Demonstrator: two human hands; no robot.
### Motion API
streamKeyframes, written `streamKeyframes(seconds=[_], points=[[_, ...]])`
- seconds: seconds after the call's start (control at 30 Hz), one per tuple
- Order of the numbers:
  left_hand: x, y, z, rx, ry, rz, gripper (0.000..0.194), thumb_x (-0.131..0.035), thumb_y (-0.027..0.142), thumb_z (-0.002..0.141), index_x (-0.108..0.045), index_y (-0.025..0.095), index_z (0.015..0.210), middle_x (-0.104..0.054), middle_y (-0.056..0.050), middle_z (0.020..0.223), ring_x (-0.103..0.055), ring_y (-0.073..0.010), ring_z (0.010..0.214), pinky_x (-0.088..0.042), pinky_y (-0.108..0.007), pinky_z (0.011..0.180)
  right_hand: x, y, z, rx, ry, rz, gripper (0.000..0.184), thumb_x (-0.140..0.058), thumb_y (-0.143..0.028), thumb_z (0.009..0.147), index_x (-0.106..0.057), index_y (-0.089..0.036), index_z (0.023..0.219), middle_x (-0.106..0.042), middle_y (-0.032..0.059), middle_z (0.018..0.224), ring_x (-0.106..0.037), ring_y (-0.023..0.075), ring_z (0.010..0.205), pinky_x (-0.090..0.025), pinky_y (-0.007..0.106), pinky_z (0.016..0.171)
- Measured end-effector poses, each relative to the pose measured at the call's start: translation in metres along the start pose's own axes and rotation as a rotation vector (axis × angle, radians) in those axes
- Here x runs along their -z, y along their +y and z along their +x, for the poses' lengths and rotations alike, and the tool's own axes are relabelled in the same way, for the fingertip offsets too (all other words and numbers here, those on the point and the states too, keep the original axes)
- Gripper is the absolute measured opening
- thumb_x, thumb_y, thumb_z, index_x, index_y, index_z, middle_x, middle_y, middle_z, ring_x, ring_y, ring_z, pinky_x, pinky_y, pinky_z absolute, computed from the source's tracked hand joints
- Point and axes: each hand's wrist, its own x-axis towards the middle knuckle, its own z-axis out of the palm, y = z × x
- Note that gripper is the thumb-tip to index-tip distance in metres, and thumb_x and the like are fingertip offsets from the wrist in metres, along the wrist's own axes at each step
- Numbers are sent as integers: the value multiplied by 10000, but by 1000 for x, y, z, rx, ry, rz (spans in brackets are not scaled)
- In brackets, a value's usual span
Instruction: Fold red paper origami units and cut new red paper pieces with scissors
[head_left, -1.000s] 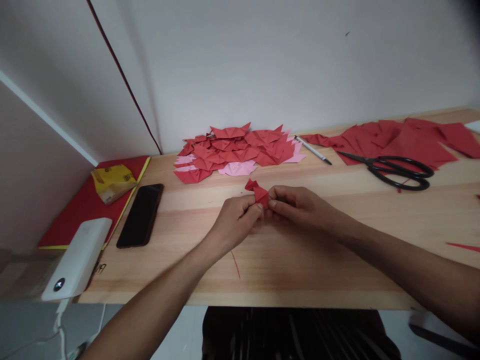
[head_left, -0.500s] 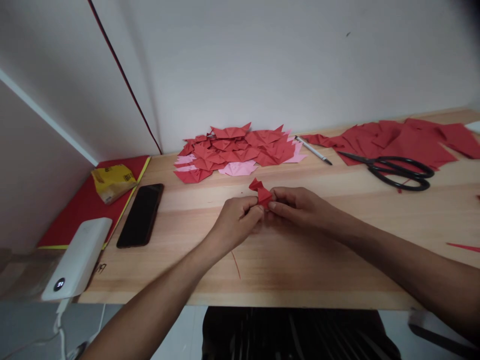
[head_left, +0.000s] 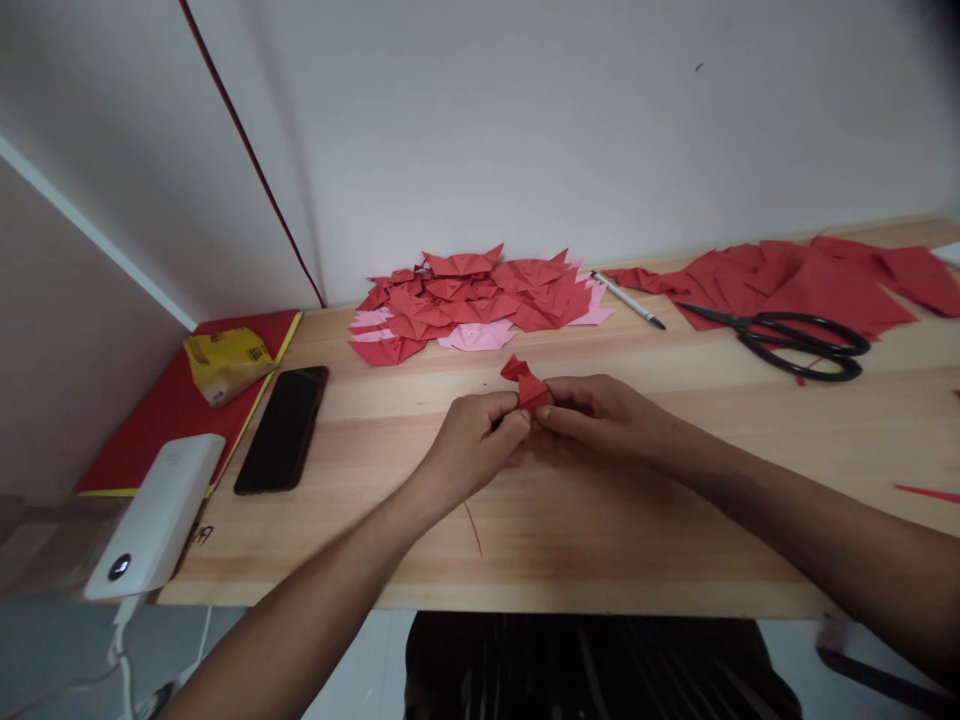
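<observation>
A small folded piece of red paper (head_left: pixel 531 391) is pinched between both hands above the middle of the wooden table. My left hand (head_left: pixel 484 432) is closed on its left and lower side, thumb bent against the paper. From the right, my right hand (head_left: pixel 592 412) grips the other side between thumb and forefinger. One pointed fold sticks up and to the left. The fingers hide the paper's lower part. Behind it lies a pile of folded red and pink paper pieces (head_left: pixel 457 300) against the wall.
Black-handled scissors (head_left: pixel 806 345) rest by loose red paper sheets (head_left: pixel 817 285) at the right, with a pen (head_left: pixel 630 300) alongside. At the left are a phone (head_left: pixel 282 430), a white power bank (head_left: pixel 159 515) with a cable, and a yellow packet (head_left: pixel 229 365) on a red folder (head_left: pixel 142 440).
Both hands stay closed on the red paper, which has shifted very slightly to the right and turned a little. Everything else lies as before.
</observation>
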Motion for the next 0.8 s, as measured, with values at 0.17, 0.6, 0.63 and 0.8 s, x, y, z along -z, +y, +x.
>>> streamKeyframes(seconds=[0.17, 0.6, 0.63, 0.8], points=[[-1, -2, -1, 17, -15, -65, 211, -426, 190, 799, -531, 157, 618, -464, 40, 572, -424, -87, 539, -323, -211, 532, 0, -3, -1, 33, -33, 26, 177, -467, -247, 911, -603, -173, 823, -622, 3, 743, -547, 120, 650, -406, 250, 596], [0, 0, -1, -16, 18, 3, 222, -435, 197, 768, -405, 169, 550, -387, 47, 554, -369, -88, 551, -286, -218, 534, -1, -1, 1, -41, 13, 43, 183, -552, -335, 865, -613, -172, 808, -558, -17, 691, -498, 111, 622, -380, 241, 566], [-1, -1, 0, -11, 17, 7, 218, -436, 206, 766, -403, 169, 554, -380, 47, 559, -363, -89, 552, -280, -220, 532, -1, -1, 1, -49, 18, 38, 179, -550, -326, 859, -617, -171, 801, -559, -17, 681, -497, 110, 612, -377, 241, 558], [-1, -1, 0, -21, -4, -10, 206, -433, 220, 768, -412, 169, 569, -377, 46, 573, -361, -90, 562, -279, -221, 535, -1, 1, 0, -65, 14, 63, 147, -549, -297, 840, -619, -177, 790, -576, -16, 670, -513, 117, 607, -385, 241, 549]])
